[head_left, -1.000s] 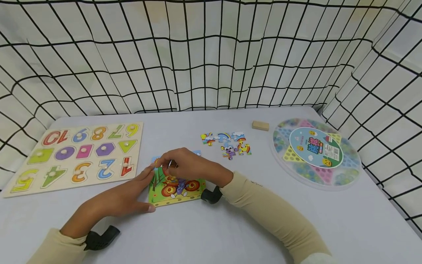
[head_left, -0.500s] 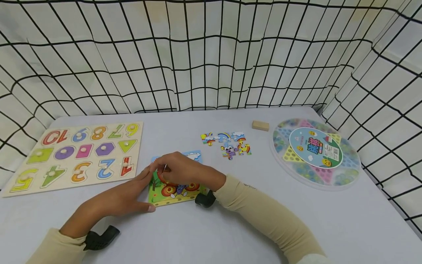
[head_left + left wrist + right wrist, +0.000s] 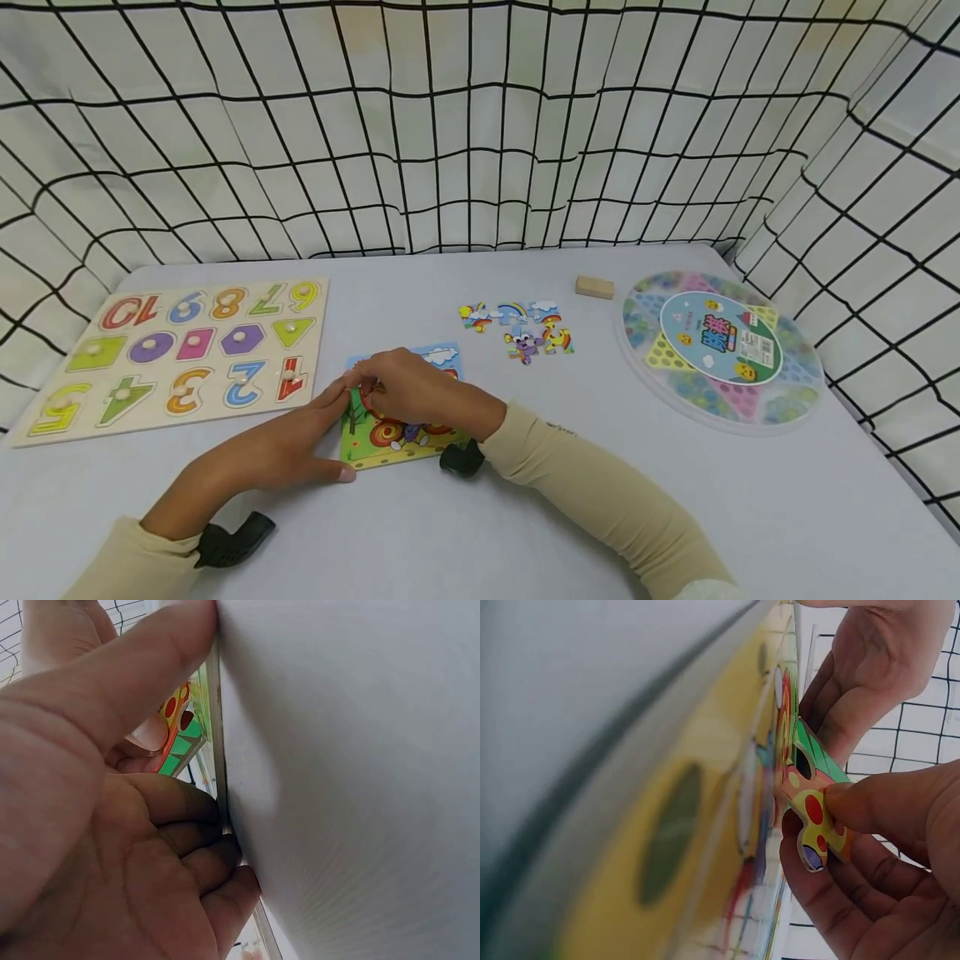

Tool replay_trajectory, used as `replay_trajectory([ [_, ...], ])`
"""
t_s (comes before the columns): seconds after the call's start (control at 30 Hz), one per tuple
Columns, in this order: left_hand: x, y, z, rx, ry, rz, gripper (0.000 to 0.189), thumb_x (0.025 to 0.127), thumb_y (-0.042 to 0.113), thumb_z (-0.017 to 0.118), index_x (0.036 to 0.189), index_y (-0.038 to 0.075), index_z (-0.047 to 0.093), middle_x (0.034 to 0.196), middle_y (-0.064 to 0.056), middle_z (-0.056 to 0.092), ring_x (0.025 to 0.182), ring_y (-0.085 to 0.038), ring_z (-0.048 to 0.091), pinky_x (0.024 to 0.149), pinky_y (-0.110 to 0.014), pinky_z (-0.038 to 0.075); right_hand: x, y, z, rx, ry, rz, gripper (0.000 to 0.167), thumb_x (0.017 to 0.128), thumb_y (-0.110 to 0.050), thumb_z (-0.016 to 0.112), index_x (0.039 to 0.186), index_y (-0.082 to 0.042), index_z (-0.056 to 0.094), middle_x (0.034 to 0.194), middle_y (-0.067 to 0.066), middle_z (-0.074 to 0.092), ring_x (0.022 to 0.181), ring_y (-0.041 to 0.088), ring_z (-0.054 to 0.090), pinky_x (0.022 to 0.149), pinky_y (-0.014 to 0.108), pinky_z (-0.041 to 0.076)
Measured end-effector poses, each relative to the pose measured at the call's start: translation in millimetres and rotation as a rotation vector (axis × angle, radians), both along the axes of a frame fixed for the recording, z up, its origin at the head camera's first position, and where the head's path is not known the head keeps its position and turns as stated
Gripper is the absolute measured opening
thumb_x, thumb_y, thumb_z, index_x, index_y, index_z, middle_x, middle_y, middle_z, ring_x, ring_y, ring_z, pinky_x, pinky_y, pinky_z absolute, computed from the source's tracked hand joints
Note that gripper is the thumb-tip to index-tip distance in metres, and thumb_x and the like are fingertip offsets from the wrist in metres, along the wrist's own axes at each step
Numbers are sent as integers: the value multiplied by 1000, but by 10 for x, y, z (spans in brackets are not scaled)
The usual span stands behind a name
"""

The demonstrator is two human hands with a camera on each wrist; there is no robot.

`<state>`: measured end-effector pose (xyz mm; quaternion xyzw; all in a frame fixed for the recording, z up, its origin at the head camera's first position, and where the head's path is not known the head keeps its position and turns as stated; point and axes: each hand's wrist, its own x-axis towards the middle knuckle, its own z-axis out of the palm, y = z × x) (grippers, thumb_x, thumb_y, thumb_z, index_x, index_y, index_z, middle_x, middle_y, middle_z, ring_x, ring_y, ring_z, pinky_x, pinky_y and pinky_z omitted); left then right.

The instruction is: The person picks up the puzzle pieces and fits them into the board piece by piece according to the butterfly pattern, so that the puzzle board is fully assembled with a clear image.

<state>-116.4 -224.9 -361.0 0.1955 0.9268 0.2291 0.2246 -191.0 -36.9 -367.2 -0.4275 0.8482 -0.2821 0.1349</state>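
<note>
So the right hand (image 3: 408, 387) has a jigsaw piece (image 3: 814, 806) pinched between thumb and fingers, and it's holding it over the left part of the picture puzzle board (image 3: 367, 454). In the right wrist view the piece is tilted against the board's face: green at one end, yellow with red spots, plus a little purple bit at the tip. Can't really tell if its edge is touching the board or just hanging next to it.

The left hand (image 3: 281, 446) isn't pinching anything. Its thumb is spread away from the fingers, with the thumb at the board's near left corner and the fingers reaching along the left edge, pretty much bracketing that side. The fingertips of both hands are right beside each other at the far left of the board.

Ahead of the right hand and a bit to its right there's a small cluster of puzzle pieces (image 3: 523, 342), with a plain wooden block (image 3: 595, 287) a little farther out. Way off to the right of that hand lies a round game board (image 3: 720, 350) with a blue label side. Beyond the left hand, on its left, is a number and shape board (image 3: 159, 408) with knobs on its pieces.
</note>
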Motion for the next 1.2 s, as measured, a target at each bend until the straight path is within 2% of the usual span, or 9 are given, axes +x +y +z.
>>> replay_trajectory([
  [0.13,-4,-7,4,-1,7,0,110,79,52,74,151,-8,18,159,-24,5,143,-44,15,109,-59,23,0,-28,11,45,34,-20,31,94,-1,58,121,-9,69,108,-3,64,87,5,52,69,10,42],
  [0.33,-13,3,3,12,9,-3,111,79,52,74,152,-6,14,160,-22,4,144,-42,13,110,-58,23,-5,-52,6,108,78,-35,31,95,-3,57,122,-10,69,102,-3,63,84,5,49,64,11,41],
  [0.57,-19,5,-3,11,0,11,113,79,53,75,154,-3,12,160,-21,3,144,-43,13,110,-59,23,-3,-56,-2,121,53,-54,29,96,-4,56,119,-10,71,96,-3,62,83,5,49,64,12,42],
  [0.77,-12,11,3,12,-12,22,113,79,52,75,154,-1,11,161,-20,2,143,-43,15,109,-59,24,6,-75,-11,149,26,-86,27,96,-8,60,120,-12,71,94,-4,59,82,5,48,62,12,42],
  [0.97,12,3,14,4,-2,18,112,79,51,76,155,-1,12,161,-19,3,143,-43,17,109,-59,26,16,-117,-11,179,54,-90,25,95,-11,63,118,-13,72,99,-6,62,86,4,48,65,11,42],
  [1.2,-10,-4,7,-11,14,9,110,79,54,74,153,-3,16,161,-19,4,142,-43,18,109,-58,26,-11,-142,1,230,-23,-132,26,94,-13,65,119,-14,72,110,-5,64,94,3,50,68,11,45],
])
